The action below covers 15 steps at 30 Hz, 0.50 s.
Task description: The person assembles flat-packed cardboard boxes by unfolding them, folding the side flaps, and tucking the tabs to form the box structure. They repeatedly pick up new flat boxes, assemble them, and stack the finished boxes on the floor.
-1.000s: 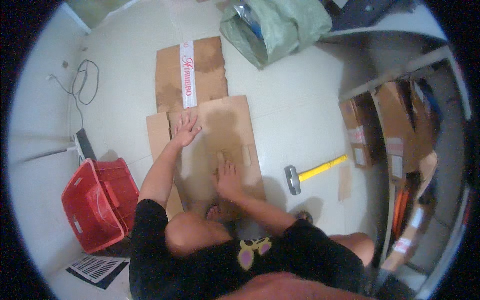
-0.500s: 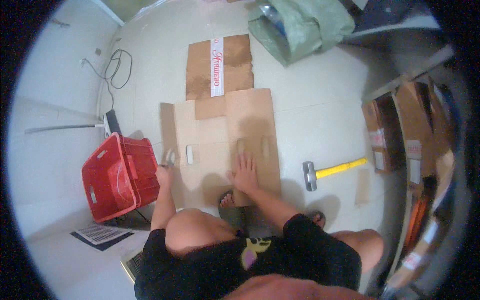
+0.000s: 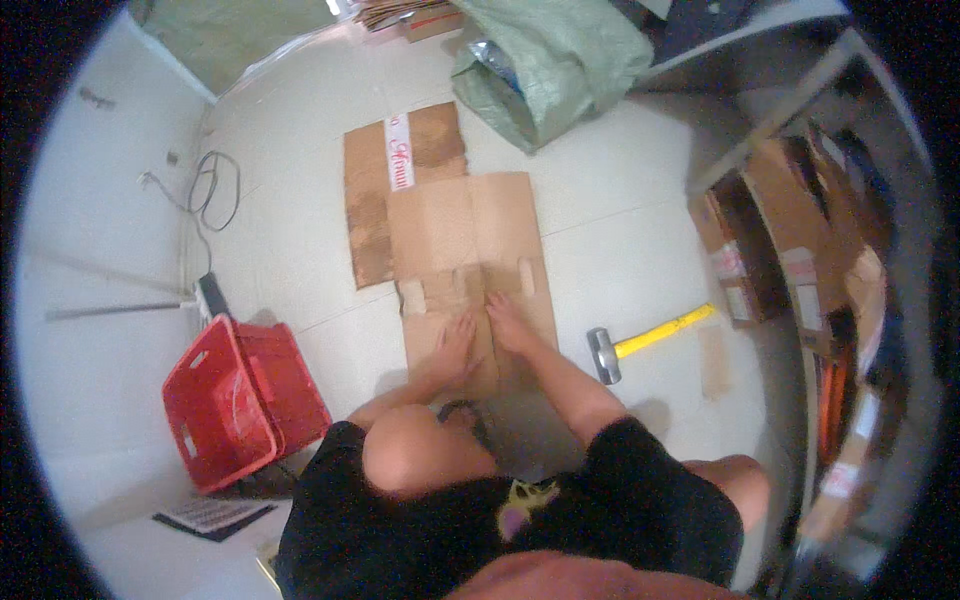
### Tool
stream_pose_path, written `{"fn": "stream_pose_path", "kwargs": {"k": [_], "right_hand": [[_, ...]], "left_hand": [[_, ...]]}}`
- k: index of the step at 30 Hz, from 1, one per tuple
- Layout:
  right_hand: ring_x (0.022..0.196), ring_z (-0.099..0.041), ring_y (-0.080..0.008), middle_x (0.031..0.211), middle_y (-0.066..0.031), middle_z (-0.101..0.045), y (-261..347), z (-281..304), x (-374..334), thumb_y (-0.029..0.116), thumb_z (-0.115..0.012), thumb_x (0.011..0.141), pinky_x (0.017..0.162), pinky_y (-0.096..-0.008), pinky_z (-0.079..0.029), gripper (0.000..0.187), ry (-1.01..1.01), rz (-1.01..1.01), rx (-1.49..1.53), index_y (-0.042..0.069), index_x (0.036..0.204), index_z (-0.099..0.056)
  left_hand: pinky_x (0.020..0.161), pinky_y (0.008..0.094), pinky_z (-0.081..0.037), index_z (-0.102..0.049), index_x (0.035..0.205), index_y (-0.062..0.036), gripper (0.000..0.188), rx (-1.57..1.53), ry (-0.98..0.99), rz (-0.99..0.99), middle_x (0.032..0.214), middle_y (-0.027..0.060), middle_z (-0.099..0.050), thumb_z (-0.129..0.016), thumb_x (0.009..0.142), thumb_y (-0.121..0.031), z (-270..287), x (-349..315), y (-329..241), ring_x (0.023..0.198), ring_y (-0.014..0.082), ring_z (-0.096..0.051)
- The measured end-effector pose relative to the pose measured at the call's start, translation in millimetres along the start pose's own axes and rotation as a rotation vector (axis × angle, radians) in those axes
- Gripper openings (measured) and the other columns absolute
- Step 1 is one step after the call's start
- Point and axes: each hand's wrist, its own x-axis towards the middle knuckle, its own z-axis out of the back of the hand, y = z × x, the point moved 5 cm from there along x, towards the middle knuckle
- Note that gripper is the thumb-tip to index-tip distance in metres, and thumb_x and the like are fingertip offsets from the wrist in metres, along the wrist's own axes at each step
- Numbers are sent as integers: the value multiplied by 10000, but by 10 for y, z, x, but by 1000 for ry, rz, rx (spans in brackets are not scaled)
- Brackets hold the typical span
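A brown cardboard sheet [image 3: 440, 225] with oval hand-hole cutouts lies on the floor in front of me, its left part folded over toward the middle. My left hand [image 3: 455, 352] rests on that folded part, palm down with fingers stretched out. Just to its right, my right hand [image 3: 510, 325] lies on the cardboard with its fingers extended, near the folded edge. Neither hand appears to grip anything. A second, stained cardboard piece [image 3: 367, 230] with a white printed tape strip lies partly under the far left side of the sheet.
A red plastic crate [image 3: 290, 375] stands at the left, by the wall. At right lies a sledgehammer [image 3: 660, 333] with a yellow handle. Cardboard boxes [image 3: 740, 270] line the far right, beside a shelf. A green woven sack [image 3: 560, 75] sits ahead, and a cable [image 3: 215, 195] lies by the wall.
The sheet's left side has been folded over to the right. My left hand moved from its left edge onto the folded part, beside my right hand. The stained piece now lies further left.
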Motion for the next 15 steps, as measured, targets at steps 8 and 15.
{"fn": "stream_pose_path", "kwargs": {"k": [8, 15], "right_hand": [[1030, -589, -400, 1018, -221, -632, -547, 155, -1571, 333, -841, 723, 910, -491, -474, 556, -383, -613, -143, -48, 1060, -617], [958, -698, -219, 1130, -125, -732, 265, 1131, -821, 155, -736, 869, 859, -359, -550, 368, -36, -548, 526, 10, 1205, -692]], "left_hand": [[1225, 607, -56, -126, 1587, 18, 1197, 160, 273, -182, 1668, 238, -71, -681, 787, -679, -7, -339, -389, 1544, 429, -18], [1237, 567, -84, -219, 1572, -6, 1057, 406, 184, -16, 1665, 222, -112, -683, 848, -619, 147, -399, -625, 1532, 451, -56]]}}
